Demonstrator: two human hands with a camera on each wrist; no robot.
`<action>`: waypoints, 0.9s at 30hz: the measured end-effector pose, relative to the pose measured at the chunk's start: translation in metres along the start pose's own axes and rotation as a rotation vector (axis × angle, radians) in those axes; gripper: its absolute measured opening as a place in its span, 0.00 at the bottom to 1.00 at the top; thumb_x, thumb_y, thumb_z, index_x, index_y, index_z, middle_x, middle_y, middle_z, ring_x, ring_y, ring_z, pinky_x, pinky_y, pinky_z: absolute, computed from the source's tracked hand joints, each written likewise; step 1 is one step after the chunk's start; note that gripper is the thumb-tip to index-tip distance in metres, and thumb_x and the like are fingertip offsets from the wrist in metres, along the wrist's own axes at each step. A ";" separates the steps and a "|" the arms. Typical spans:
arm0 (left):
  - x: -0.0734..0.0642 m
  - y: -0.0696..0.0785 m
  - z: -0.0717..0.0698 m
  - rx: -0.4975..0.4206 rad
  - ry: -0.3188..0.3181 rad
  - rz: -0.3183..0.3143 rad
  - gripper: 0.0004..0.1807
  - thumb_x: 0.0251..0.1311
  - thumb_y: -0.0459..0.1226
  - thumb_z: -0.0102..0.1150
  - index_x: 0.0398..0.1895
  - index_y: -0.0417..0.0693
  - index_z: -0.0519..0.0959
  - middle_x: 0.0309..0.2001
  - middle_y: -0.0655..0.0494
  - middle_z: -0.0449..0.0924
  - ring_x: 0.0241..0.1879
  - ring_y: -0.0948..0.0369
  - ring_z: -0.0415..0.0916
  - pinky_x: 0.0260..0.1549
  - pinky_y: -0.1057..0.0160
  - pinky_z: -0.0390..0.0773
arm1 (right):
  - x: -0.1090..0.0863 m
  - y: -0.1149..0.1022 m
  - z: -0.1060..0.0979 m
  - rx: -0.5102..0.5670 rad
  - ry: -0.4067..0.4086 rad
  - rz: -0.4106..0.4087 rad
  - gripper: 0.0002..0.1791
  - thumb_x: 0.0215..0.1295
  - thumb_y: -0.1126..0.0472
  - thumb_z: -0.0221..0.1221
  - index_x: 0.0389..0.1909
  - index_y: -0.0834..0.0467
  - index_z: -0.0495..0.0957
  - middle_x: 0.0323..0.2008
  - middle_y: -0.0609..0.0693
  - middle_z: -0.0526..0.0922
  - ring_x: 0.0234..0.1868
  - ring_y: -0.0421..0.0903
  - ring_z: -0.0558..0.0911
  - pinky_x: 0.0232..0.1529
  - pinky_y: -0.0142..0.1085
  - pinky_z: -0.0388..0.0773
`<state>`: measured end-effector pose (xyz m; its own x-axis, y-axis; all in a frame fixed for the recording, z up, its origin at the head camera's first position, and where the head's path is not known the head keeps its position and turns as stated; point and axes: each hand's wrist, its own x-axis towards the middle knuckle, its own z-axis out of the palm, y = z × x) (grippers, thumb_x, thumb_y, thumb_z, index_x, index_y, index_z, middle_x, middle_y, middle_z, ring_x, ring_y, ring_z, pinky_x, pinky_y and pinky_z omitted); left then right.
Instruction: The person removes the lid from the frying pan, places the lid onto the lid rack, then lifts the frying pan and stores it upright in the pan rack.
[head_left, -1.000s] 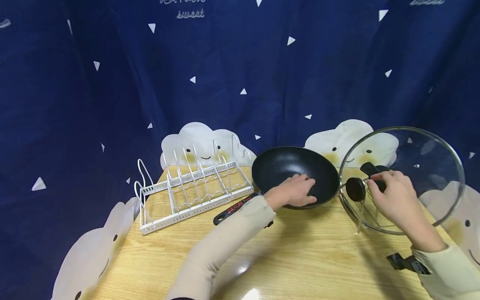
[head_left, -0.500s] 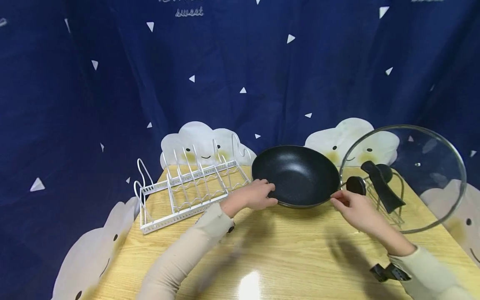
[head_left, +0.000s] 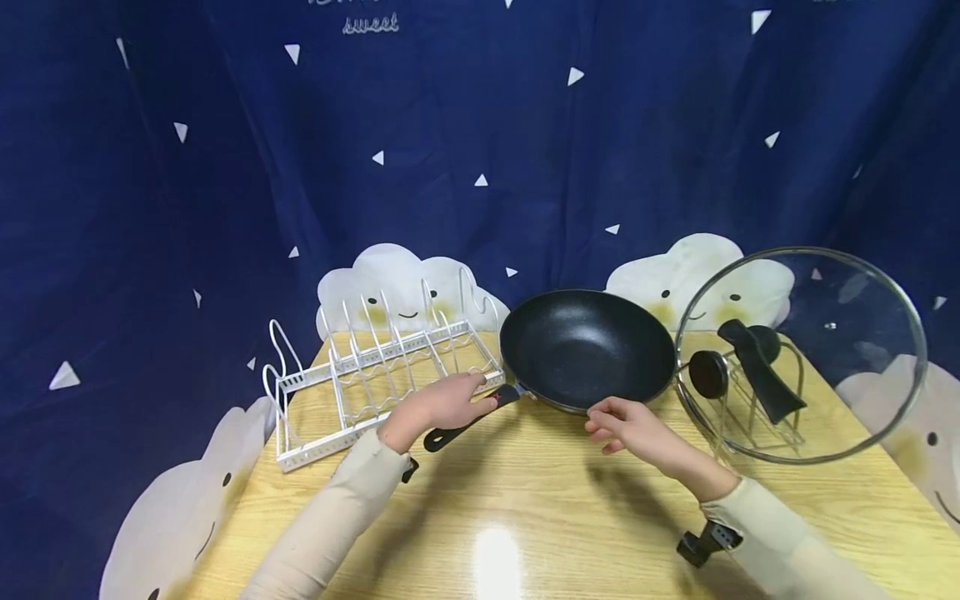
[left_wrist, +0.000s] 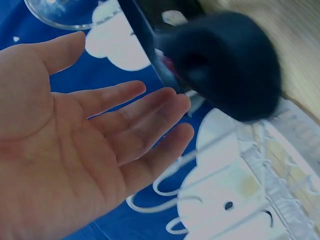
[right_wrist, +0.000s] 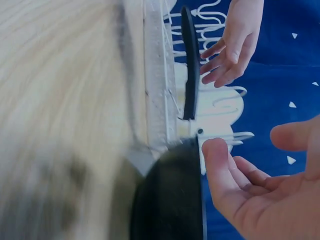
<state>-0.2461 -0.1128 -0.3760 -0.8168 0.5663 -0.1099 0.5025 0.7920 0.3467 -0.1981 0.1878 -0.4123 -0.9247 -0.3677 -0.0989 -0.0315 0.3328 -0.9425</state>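
Observation:
A black wok (head_left: 588, 346) lies on the wooden table, its black handle (head_left: 444, 437) pointing to the front left. Just above that handle, my left hand (head_left: 446, 402) reaches with its fingers extended; in the left wrist view its palm (left_wrist: 100, 145) holds nothing. My right hand (head_left: 637, 433) is in front of the wok's near rim, its fingers loosely bent around nothing. The right wrist view shows the wok's side (right_wrist: 170, 195) beside these fingers, apparently without a grip. At the right a large glass lid (head_left: 862, 342) with a black handle (head_left: 765, 375) stands on edge.
A white wire rack (head_left: 390, 371) with upright dividers stands left of the wok, close to its handle. Thin wires and round black pieces (head_left: 708, 373) are around the lid's base. A dark blue curtain (head_left: 480, 108) hangs behind the table.
My right hand has left the lid's handle and moved left to the wok's near rim. My left hand has moved left from over the wok's bowl to above its handle.

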 end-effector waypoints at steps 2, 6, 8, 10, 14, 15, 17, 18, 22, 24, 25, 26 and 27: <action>-0.003 -0.006 0.001 -0.017 -0.005 -0.012 0.23 0.70 0.46 0.46 0.55 0.34 0.71 0.52 0.39 0.75 0.53 0.48 0.73 0.53 0.53 0.71 | 0.007 0.001 0.007 0.040 -0.026 0.014 0.18 0.73 0.58 0.49 0.48 0.72 0.69 0.40 0.59 0.79 0.41 0.55 0.81 0.39 0.45 0.80; -0.008 -0.016 0.005 -0.054 -0.017 -0.065 0.25 0.71 0.48 0.44 0.57 0.35 0.70 0.52 0.39 0.75 0.54 0.47 0.73 0.52 0.51 0.72 | 0.020 0.004 0.022 0.115 -0.076 0.050 0.17 0.72 0.59 0.49 0.47 0.72 0.69 0.41 0.63 0.78 0.39 0.54 0.82 0.39 0.46 0.80; -0.009 -0.020 0.007 -0.067 -0.014 -0.093 0.24 0.71 0.49 0.43 0.54 0.37 0.73 0.46 0.43 0.78 0.49 0.49 0.75 0.48 0.52 0.74 | 0.027 0.006 0.030 0.156 -0.089 0.067 0.18 0.72 0.59 0.48 0.48 0.72 0.69 0.41 0.63 0.78 0.39 0.54 0.82 0.39 0.44 0.81; -0.010 -0.025 0.009 -0.062 -0.003 -0.103 0.22 0.71 0.49 0.43 0.45 0.40 0.77 0.35 0.50 0.80 0.41 0.53 0.77 0.42 0.54 0.75 | 0.034 0.009 0.038 0.202 -0.097 0.085 0.19 0.72 0.58 0.46 0.50 0.73 0.67 0.42 0.63 0.78 0.40 0.52 0.82 0.39 0.42 0.81; -0.013 -0.035 0.014 -0.063 0.009 -0.114 0.23 0.72 0.49 0.40 0.24 0.47 0.75 0.20 0.58 0.70 0.25 0.60 0.70 0.29 0.61 0.71 | 0.045 0.014 0.055 0.323 -0.095 0.127 0.23 0.73 0.57 0.44 0.53 0.75 0.64 0.44 0.62 0.79 0.41 0.49 0.82 0.41 0.41 0.80; -0.014 -0.037 0.015 -0.090 0.005 -0.122 0.23 0.72 0.49 0.39 0.22 0.48 0.74 0.19 0.58 0.69 0.22 0.60 0.70 0.27 0.62 0.71 | 0.048 0.015 0.060 0.355 -0.094 0.137 0.24 0.73 0.56 0.43 0.54 0.76 0.63 0.45 0.63 0.79 0.41 0.48 0.82 0.42 0.40 0.80; -0.015 -0.042 0.017 -0.177 -0.011 -0.147 0.25 0.73 0.49 0.38 0.21 0.47 0.73 0.19 0.56 0.69 0.19 0.61 0.70 0.23 0.63 0.74 | 0.053 0.017 0.069 0.436 -0.082 0.167 0.24 0.73 0.56 0.43 0.55 0.76 0.62 0.46 0.63 0.79 0.41 0.47 0.82 0.42 0.39 0.79; -0.016 -0.044 0.018 -0.222 -0.018 -0.160 0.25 0.74 0.49 0.37 0.22 0.45 0.74 0.20 0.55 0.70 0.18 0.61 0.71 0.21 0.62 0.76 | 0.056 0.018 0.074 0.474 -0.078 0.180 0.25 0.74 0.56 0.43 0.55 0.76 0.61 0.47 0.64 0.78 0.41 0.47 0.82 0.42 0.39 0.79; -0.018 -0.053 0.021 -0.407 -0.051 -0.223 0.27 0.73 0.50 0.35 0.28 0.40 0.76 0.25 0.50 0.73 0.18 0.58 0.76 0.19 0.55 0.81 | 0.068 0.019 0.090 0.592 -0.046 0.240 0.27 0.73 0.55 0.44 0.57 0.76 0.60 0.49 0.65 0.76 0.42 0.48 0.81 0.45 0.38 0.78; -0.019 -0.057 0.023 -0.470 -0.062 -0.240 0.28 0.73 0.52 0.36 0.29 0.39 0.77 0.26 0.49 0.74 0.21 0.58 0.76 0.22 0.52 0.82 | 0.073 0.019 0.096 0.632 -0.031 0.262 0.29 0.73 0.53 0.45 0.59 0.76 0.58 0.50 0.65 0.74 0.42 0.47 0.81 0.46 0.38 0.78; -0.019 -0.059 0.024 -0.500 -0.067 -0.244 0.29 0.72 0.52 0.36 0.29 0.39 0.77 0.26 0.49 0.75 0.22 0.57 0.76 0.23 0.51 0.82 | 0.076 0.019 0.099 0.654 -0.020 0.274 0.29 0.73 0.53 0.45 0.59 0.76 0.57 0.51 0.65 0.73 0.41 0.47 0.81 0.47 0.37 0.77; -0.020 -0.061 0.025 -0.524 -0.071 -0.241 0.29 0.72 0.53 0.36 0.29 0.39 0.77 0.26 0.49 0.75 0.22 0.57 0.76 0.23 0.50 0.82 | 0.079 0.019 0.101 0.676 -0.007 0.281 0.30 0.72 0.53 0.45 0.59 0.75 0.57 0.51 0.66 0.72 0.40 0.47 0.80 0.47 0.37 0.77; -0.020 -0.062 0.027 -0.540 -0.075 -0.233 0.30 0.72 0.54 0.36 0.28 0.38 0.76 0.25 0.49 0.75 0.22 0.56 0.77 0.24 0.50 0.82 | 0.083 0.019 0.104 0.703 0.006 0.289 0.29 0.72 0.52 0.46 0.59 0.75 0.58 0.50 0.65 0.72 0.40 0.46 0.80 0.46 0.37 0.77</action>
<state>-0.2531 -0.1675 -0.4203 -0.8561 0.4215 -0.2990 0.0809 0.6807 0.7281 -0.2358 0.0738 -0.4716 -0.8616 -0.3441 -0.3731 0.4596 -0.2169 -0.8612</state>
